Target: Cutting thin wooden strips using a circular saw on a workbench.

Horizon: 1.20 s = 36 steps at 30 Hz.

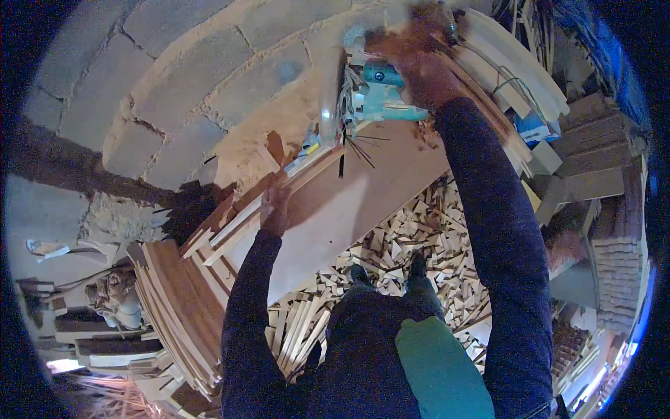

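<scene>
My left hand (275,208) grips a long pale wooden strip (241,222) at the left side of the workbench (307,244). The strip runs up toward a teal power saw (380,98), which looks like a mitre saw, at the bench's far side. Right beside the saw's body is my right hand (426,73), its arm stretched far forward. Motion smears its fingers, so whether it grips the saw's handle does not show. Several thin dark sticks (359,148) lie on the bench just in front of the saw.
Offcuts (391,237) cover the floor around my feet. Long boards (174,307) are stacked at the left, and more strips (488,105) lie right of the saw. A block wall (195,77) stands behind the bench. Stacked wood (593,153) and a blue-and-white packet (537,130) sit at the right.
</scene>
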Tool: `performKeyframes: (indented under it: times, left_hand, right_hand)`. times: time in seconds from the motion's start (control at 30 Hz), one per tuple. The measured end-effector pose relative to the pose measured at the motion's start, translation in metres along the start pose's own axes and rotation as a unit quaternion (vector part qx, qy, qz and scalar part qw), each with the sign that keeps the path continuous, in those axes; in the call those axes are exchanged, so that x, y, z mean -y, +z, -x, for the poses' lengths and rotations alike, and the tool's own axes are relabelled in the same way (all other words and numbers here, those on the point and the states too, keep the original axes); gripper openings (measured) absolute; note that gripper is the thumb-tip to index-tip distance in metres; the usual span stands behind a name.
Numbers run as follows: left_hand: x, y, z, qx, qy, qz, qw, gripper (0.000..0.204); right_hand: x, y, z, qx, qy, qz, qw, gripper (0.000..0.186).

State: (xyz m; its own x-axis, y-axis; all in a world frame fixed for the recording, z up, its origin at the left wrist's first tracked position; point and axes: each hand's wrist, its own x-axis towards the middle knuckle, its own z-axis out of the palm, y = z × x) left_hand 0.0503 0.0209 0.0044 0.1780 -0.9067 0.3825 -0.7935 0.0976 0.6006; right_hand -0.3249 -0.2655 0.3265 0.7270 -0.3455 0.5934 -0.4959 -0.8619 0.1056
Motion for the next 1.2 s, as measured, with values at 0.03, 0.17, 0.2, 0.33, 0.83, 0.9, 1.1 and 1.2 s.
performKeyframes:
  times: [0.03,0.17,0.2,0.33,0.83,0.9,1.1,1.2]
  left_hand:
    - [-0.002,0.003,-0.002,-0.01,0.007,-0.049,0.999,0.046]
    - [-0.001,0.007,-0.002,-0.004,0.072,-0.271,0.96,0.057]
    - [-0.001,0.007,-0.002,-0.001,0.08,-0.31,0.947,0.06]
    - [-0.01,0.004,0.0,0.049,0.013,-0.277,0.96,0.059]
    - [-0.006,0.01,-0.009,-0.07,-0.004,-0.187,0.98,0.027]
    - [-0.004,0.012,-0.009,-0.05,-0.066,-0.158,0.984,0.028]
    - [0.001,0.022,-0.02,-0.023,0.038,-0.348,0.937,0.048]
    - [0.006,0.028,-0.025,0.005,0.029,-0.314,0.949,0.046]
  right_hand:
    - [0.001,-0.001,0.0,0.02,0.009,0.01,1.0,0.073]
    - [0.003,-0.002,-0.001,0.043,0.037,0.043,0.997,0.075]
    - [0.003,-0.002,-0.002,0.065,0.05,0.048,0.995,0.075]
    - [0.001,0.0,-0.004,0.086,0.049,0.045,0.994,0.076]
    - [0.002,-0.003,-0.004,0.118,0.053,0.044,0.991,0.065]
    - [0.004,-0.005,-0.004,0.07,0.027,0.027,0.997,0.065]
    - [0.012,-0.022,-0.009,0.053,-0.002,0.022,0.998,0.063]
    - [0.014,-0.025,-0.013,0.093,0.02,0.017,0.995,0.06]
